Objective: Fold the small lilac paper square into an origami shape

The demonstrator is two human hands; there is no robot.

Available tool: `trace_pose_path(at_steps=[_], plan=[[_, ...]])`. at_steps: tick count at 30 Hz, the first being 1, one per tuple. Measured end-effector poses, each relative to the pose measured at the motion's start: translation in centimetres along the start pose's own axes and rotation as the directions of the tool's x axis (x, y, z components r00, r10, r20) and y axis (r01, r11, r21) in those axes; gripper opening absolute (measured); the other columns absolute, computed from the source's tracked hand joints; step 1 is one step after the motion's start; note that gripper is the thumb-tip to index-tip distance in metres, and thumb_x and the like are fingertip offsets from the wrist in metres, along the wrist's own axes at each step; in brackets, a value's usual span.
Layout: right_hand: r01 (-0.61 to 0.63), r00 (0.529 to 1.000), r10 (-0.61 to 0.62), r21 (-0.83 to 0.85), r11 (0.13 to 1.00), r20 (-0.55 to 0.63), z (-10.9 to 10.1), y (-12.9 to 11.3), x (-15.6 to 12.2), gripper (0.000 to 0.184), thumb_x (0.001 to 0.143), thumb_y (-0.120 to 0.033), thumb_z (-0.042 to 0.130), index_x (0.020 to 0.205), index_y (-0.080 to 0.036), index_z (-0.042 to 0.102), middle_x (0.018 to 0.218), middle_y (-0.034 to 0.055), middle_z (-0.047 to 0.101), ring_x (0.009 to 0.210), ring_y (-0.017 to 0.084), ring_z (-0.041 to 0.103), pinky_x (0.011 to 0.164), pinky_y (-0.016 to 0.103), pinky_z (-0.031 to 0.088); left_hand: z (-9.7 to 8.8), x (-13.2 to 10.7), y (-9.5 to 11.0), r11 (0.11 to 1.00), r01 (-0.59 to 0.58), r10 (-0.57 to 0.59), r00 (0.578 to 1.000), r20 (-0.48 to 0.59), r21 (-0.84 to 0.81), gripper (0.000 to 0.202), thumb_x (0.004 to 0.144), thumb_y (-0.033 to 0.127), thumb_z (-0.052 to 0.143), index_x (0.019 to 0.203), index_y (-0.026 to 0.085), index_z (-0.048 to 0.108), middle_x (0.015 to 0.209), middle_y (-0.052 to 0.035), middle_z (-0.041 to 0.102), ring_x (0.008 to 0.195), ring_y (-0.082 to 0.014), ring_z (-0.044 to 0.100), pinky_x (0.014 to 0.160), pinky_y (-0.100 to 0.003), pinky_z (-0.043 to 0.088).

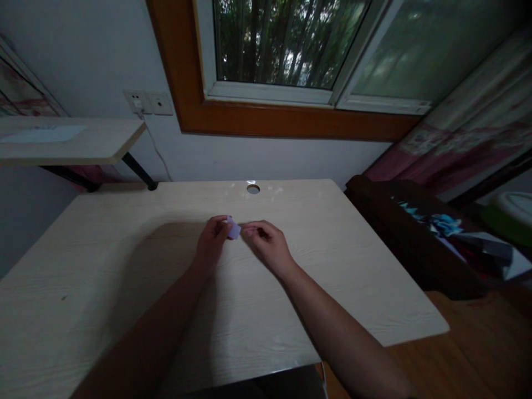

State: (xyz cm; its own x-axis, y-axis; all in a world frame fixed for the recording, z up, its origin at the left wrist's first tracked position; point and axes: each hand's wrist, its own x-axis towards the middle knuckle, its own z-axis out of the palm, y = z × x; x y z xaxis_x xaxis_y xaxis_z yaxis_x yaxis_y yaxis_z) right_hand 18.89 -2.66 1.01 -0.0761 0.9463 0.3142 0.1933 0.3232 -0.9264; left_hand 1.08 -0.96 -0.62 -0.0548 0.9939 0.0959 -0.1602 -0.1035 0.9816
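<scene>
Desk [124, 266]: pale wood grain across the near and middle ground; close in tone to the small thing held, so hard ground for spotting anything dropped.
Window [286, 44]: far, above the desk; dim greenish daylight only, hence poor sight of fine edges and a real chance of a misjudged pinch.
Left hand [211, 239]: resting on the desk at centre, fingertips closed on the left edge of the paper piece [234, 228].
Right hand [266, 241]: just right of the left, fingers curled, tips apparently pinched on the right edge of the same piece; view too dim for certainty.
Paper piece: tiny, pale lilac, held between both hands at desk level, centre and toward the far side. Easily torn by opposed pulling, easily crushed by too hard a squeeze, easily lost from a slackened one.
Cable hole [253, 189]: round, in the desk just beyond the hands; a trap for a piece flicked or slid toward the far edge.
</scene>
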Motion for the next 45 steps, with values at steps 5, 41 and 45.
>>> trace_pose_path(at_steps=[5, 41, 45], plan=[[0.057, 0.996, -0.053, -0.047, 0.997, 0.076, -0.7, -1.0, 0.7, 0.019, 0.088, -0.035, 0.069, 0.103, -0.025, 0.077, 0.098, 0.0072, 0.072, 0.086, 0.019, 0.066, 0.078, 0.032, 0.052, 0.2, -0.2, 0.2, 0.995, -0.095, 0.095, 0.994, 0.061, 0.004, 0.037, 0.083, 0.041, 0.072, 0.111, 0.021, 0.056, 0.068, 0.0059, 0.055, 0.062, -0.0109, 0.053, 0.061, -0.023, 0.043], [0.255, 0.923, -0.253, 0.031, 0.966, 0.291, -0.6, 1.1, 1.0, 0.013, 0.092, -0.033, 0.069, 0.095, -0.027, 0.079, 0.092, 0.0053, 0.073, 0.085, 0.016, 0.069, 0.078, 0.028, 0.054, 0.2, -0.5, -0.4, 1.000, -0.021, 0.024, 0.982, 0.189, -0.018, 0.035, 0.088, 0.036, 0.068, 0.113, 0.022, 0.049, 0.065, 0.0080, 0.047, 0.056, -0.0090, 0.043, 0.053, -0.021, 0.032], [0.287, 0.937, -0.281, 0.003, 0.958, 0.207, -0.7, 1.2, 1.0, 0.011, 0.091, -0.030, 0.070, 0.094, -0.026, 0.080, 0.092, 0.0058, 0.074, 0.085, 0.017, 0.069, 0.079, 0.028, 0.055, 0.2, -0.6, 0.0, 1.000, 0.003, 0.003, 0.982, 0.189, -0.031, 0.035, 0.089, 0.040, 0.066, 0.113, 0.022, 0.048, 0.070, 0.0072, 0.051, 0.055, -0.0079, 0.046, 0.051, -0.020, 0.034]])
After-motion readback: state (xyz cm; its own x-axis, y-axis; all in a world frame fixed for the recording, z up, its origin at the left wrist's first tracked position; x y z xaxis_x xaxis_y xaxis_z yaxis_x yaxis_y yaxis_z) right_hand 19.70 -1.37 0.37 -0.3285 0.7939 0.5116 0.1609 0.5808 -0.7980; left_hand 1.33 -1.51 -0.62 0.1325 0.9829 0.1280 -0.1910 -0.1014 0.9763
